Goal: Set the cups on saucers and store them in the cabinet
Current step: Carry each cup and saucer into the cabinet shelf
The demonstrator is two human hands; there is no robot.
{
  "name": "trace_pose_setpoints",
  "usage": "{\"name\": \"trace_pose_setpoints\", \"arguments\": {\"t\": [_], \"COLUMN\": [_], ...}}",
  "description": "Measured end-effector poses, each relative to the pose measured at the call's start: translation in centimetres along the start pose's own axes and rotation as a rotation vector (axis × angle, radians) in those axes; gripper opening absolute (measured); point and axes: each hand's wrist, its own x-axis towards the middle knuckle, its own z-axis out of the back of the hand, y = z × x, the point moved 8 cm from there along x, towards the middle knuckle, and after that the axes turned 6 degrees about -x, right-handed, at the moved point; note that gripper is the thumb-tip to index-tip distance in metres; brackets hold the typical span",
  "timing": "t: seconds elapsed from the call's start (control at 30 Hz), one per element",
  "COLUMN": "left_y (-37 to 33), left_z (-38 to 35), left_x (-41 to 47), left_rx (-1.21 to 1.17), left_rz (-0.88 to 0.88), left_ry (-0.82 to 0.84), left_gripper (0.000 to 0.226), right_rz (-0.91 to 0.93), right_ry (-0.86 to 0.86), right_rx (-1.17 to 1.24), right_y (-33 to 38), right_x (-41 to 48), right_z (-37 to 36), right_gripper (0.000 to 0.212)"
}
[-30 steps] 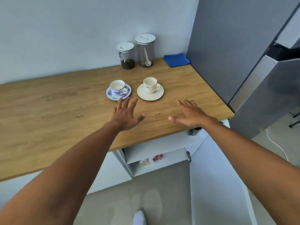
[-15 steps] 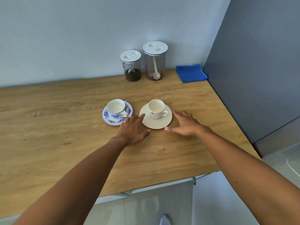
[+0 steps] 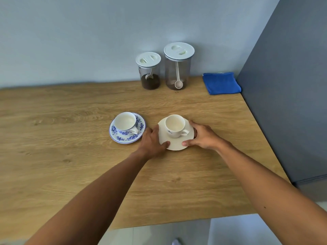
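Observation:
A plain white cup [image 3: 175, 125] stands on a plain white saucer [image 3: 177, 145] in the middle of the wooden counter. My left hand [image 3: 153, 140] grips the saucer's left rim, thumb on top. On the right rim, my right hand [image 3: 201, 135] holds the same saucer. To the left, a white cup [image 3: 124, 122] sits on a blue-flowered saucer [image 3: 127, 137], untouched, just beside my left hand's knuckles.
Two lidded jars [image 3: 149, 71] [image 3: 177, 66] with scoops stand at the back by the wall. A folded blue cloth [image 3: 221, 83] lies in the back right corner. A grey appliance wall [image 3: 286, 85] borders the counter [image 3: 70, 138] on the right.
Both hands moved forward and closed on the plain saucer's two sides. The view shifted nearer to the counter, and the open cabinet below dropped out of sight.

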Motion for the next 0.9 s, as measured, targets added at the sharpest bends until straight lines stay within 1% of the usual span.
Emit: {"name": "trace_pose_setpoints", "arguments": {"t": [0.1,0.17,0.3,0.4,0.5,0.73,0.9], "left_y": [-0.3,-0.6,-1.4,-2.0,-2.6,-1.8,-0.4], "left_z": [0.0,0.4,1.2,1.3,1.4,-0.2,-1.9], "left_x": [0.4,0.2,-1.0,-2.4,-4.3,-9.6,-14.3], "left_rx": [-0.082,-0.152,-0.34,-0.439,-0.5,-0.529,-0.509], "left_rz": [-0.019,-0.029,-0.075,-0.101,-0.125,-0.171,-0.173], "left_ry": [-0.001,-0.006,0.034,0.101,0.148,0.242,0.282], "left_gripper": [0.089,0.091,0.092,0.093,0.093,0.096,0.097], "right_rz": [-0.043,-0.053,-0.025,-0.03,-0.012,-0.042,-0.07], "right_ry": [-0.003,-0.004,-0.059,-0.079,-0.098,-0.121,-0.145], "right_rx": [0.089,0.161,0.355,0.48,0.524,0.651,0.706], "right_y": [-1.1,-1.3,-0.7,-0.1,0.8,1.9,1.8], "right_x": [0.2,-0.1,-2.1,-4.3,-6.9,-14.7,-19.9], "right_z": [0.1,0.0,0.1,-0.2,-0.5,-3.6,-6.9], "right_gripper": [0.114,0.114,0.102,0.101,0.086,0.076,0.08]}}
